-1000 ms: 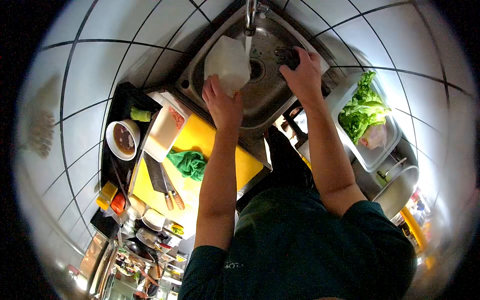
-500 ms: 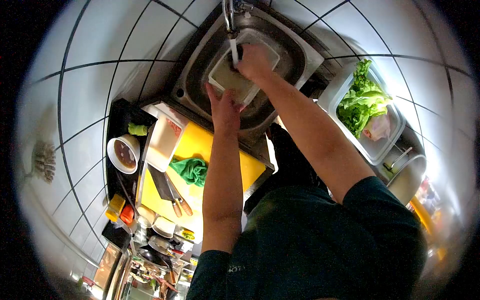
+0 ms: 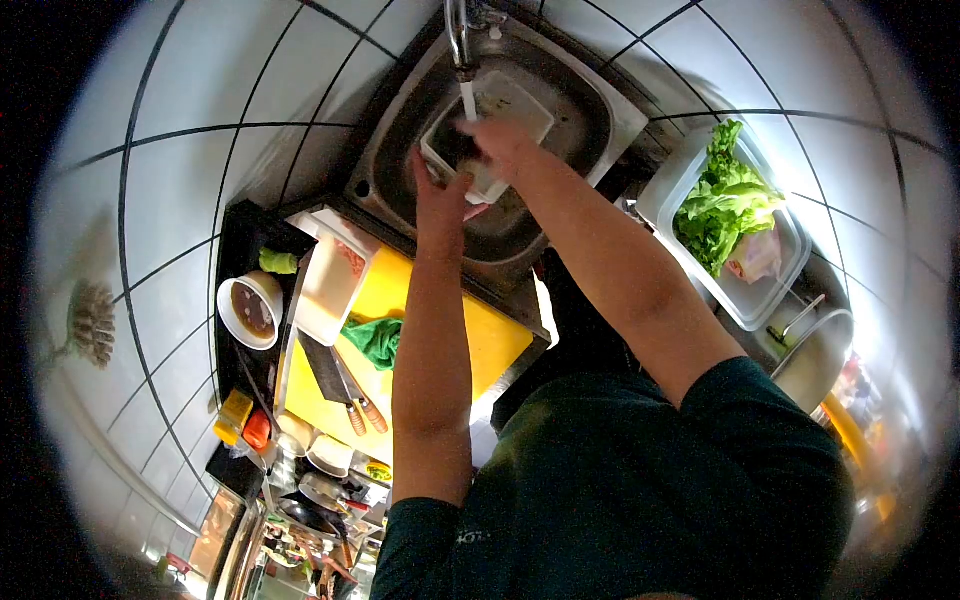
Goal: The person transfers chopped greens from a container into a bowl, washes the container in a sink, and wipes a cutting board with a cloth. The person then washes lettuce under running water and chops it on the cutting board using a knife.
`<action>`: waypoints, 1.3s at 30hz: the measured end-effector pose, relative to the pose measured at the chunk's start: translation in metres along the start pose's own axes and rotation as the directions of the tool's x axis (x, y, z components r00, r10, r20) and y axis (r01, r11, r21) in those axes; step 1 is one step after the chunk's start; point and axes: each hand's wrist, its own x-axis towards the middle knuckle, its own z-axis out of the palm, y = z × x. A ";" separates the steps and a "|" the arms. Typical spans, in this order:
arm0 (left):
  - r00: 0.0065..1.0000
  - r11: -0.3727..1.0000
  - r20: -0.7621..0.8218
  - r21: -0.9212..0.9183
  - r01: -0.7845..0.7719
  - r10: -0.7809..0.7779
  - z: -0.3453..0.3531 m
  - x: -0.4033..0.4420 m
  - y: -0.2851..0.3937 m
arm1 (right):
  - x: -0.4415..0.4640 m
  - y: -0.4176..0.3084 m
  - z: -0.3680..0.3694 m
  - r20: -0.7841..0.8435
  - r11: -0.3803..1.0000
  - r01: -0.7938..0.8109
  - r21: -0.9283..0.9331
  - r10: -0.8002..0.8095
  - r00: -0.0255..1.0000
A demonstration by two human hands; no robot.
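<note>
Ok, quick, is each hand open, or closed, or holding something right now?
Left hand: holding the plastic container at its edge.
Right hand: at the container, too blurred to tell its grip.

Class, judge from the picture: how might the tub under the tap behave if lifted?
The tub is probably slippery, as the tap runs onto it. Its thin, pale walls suggest it may be light and slightly flexible. The left hand holds its near end, so the far side may dip.

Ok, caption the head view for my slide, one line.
Left hand holds a tub at the sink, below the running tap; right hand blurs over it.
</note>
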 end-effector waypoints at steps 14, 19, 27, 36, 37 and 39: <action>0.956 0.957 -0.041 0.017 -0.290 0.291 -0.025 0.010 -0.007 | -0.001 0.013 0.000 0.385 -0.056 0.394 -0.917 -0.375 0.843; 0.949 0.951 -0.117 0.139 -0.275 0.292 -0.028 0.017 -0.010 | -0.036 -0.020 0.018 0.603 0.220 0.596 -0.772 -0.042 0.797; 0.832 0.859 -0.217 0.092 -0.504 0.511 -0.019 0.039 -0.031 | -0.042 -0.044 0.005 0.683 -0.075 0.706 -0.704 0.198 0.703; 0.671 0.593 -0.143 0.622 -0.511 0.728 -0.022 0.053 -0.025 | -0.013 -0.018 0.002 0.656 -0.015 0.678 -0.735 0.239 0.716; 0.689 0.617 -0.144 0.599 -0.511 0.710 -0.020 0.048 -0.021 | -0.005 -0.007 -0.002 0.695 0.017 0.712 -0.702 0.236 0.679; 0.719 0.659 -0.147 0.554 -0.509 0.679 -0.020 0.038 -0.009 | -0.007 0.000 -0.022 0.774 -0.031 0.791 -0.611 0.186 0.605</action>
